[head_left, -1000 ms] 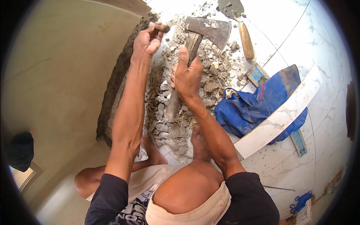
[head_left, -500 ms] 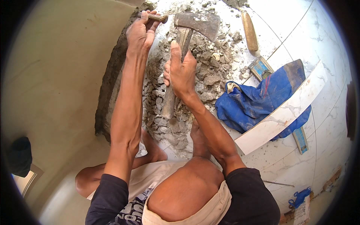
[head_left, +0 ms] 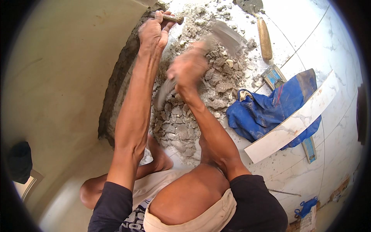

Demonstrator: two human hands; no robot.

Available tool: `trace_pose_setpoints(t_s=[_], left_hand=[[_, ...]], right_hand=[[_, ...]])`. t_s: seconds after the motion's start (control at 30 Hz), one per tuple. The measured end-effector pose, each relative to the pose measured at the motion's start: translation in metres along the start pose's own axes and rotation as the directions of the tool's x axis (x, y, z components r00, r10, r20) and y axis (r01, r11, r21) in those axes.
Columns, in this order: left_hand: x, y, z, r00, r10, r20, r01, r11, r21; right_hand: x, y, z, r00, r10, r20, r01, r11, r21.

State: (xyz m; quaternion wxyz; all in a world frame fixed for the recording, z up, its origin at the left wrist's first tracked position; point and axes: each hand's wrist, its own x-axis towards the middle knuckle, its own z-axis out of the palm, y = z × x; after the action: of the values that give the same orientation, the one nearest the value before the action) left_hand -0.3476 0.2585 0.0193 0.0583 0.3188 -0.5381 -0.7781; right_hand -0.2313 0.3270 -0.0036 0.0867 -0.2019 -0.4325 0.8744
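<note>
My left hand (head_left: 152, 34) is closed around a metal chisel (head_left: 174, 18), held against the broken lower edge of the wall. The chisel's blunt end points right, while its far end is hidden at the wall. My right hand (head_left: 190, 69), smeared by motion, grips the wooden handle of a hatchet (head_left: 228, 38). The hatchet's blurred head is up and to the right of the chisel, apart from it. Below both hands lies a heap of broken mortar rubble (head_left: 179, 129).
A cream wall (head_left: 65, 77) with a chipped-out strip (head_left: 116, 91) runs along the left. To the right lie a wooden-handled trowel (head_left: 264, 38), a blue cloth (head_left: 259, 116), a narrow tile strip (head_left: 291, 120) and a blue spirit level (head_left: 273, 75) on marbled floor tiles (head_left: 336, 112).
The hatchet head has swung right, away from the chisel's end, and its handle has tilted. My left hand still holds the chisel at the wall. The whole view has shifted slightly.
</note>
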Motion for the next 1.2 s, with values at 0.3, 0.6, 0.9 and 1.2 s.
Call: trace_pose_setpoints(t_s=[0.3,0.6,0.9,1.2], left_hand=[[0.012,0.007,-0.018,1.0,-0.011,0.018,0.013,0.992,-0.125],[0.007,0.014,-0.019,0.998,-0.062,-0.002,0.061,0.975,-0.212],[0.02,0.018,-0.029,0.995,-0.097,-0.018,0.09,0.968,-0.234],[0.027,0.013,-0.032,0.987,-0.137,0.086,0.157,0.939,-0.305]], right_hand=[[0.006,-0.048,-0.003,0.92,0.26,-0.294,-0.082,0.86,0.504],[0.008,-0.065,-0.003,0.96,0.246,-0.135,-0.191,0.924,0.33],[0.002,-0.045,-0.001,0.933,0.315,0.174,-0.317,0.948,-0.014],[0.004,-0.028,0.008,0.923,0.327,0.202,-0.293,0.939,-0.179]])
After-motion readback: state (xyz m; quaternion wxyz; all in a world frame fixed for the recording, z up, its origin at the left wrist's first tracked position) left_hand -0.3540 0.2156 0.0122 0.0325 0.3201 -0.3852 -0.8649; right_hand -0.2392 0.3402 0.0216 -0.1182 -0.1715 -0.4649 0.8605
